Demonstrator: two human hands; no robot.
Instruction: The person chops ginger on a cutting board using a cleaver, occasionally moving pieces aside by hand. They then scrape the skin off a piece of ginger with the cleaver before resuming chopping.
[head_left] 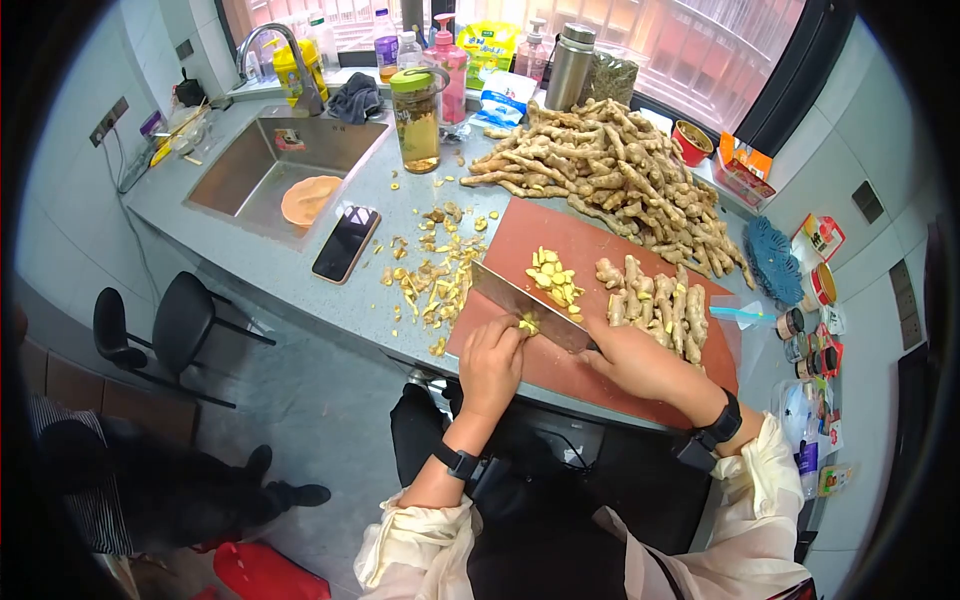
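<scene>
My right hand (622,358) is wrapped round the handle of a broad cleaver (520,305), whose blade stands over the reddish-brown cutting board (530,230). Just in front of the blade, my left hand (492,362) pinches a small piece of ginger (527,324) against the board. Beyond the blade lies a little heap of yellow ginger slices (554,277). Several whole ginger roots (655,305) rest on the board to the right. A big pile of ginger (610,170) covers the counter behind the board.
Ginger peelings (430,280) are scattered left of the board, near a phone (346,244). A bottle with a green lid (416,125) stands behind them. The sink (230,180) holds an orange bowl (309,200). Jars (795,347) line the right side. Another person's legs (190,480) show at lower left.
</scene>
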